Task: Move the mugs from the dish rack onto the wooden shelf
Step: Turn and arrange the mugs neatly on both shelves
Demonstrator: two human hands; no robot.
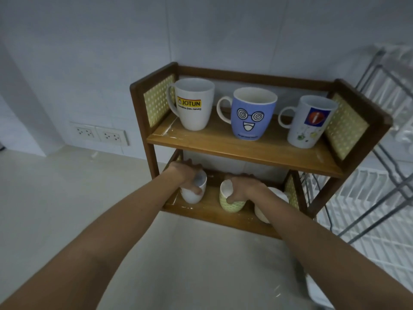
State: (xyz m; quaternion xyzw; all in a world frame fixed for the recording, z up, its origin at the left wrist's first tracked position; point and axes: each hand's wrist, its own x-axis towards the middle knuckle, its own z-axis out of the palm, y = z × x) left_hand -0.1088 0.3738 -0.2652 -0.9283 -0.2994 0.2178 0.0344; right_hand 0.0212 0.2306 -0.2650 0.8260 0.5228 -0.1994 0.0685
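The wooden shelf (241, 148) stands on the counter with two levels. Its top level carries a white JOTUN mug (194, 105), a blue mug with a cartoon face (251, 114) and a white mug with a red and blue print (309, 121). On the lower level my left hand (186, 173) grips a plain white mug (194, 191) at the left. My right hand (242, 186) grips a green patterned mug (230, 202) in the middle. A white mug (267, 209) sits to its right, partly hidden by my right forearm.
The metal dish rack (380, 175) stands right beside the shelf, with a white slatted tray under it. Two wall sockets (100, 133) sit low on the tiled wall at the left. Pale counter stretches left of and in front of the shelf.
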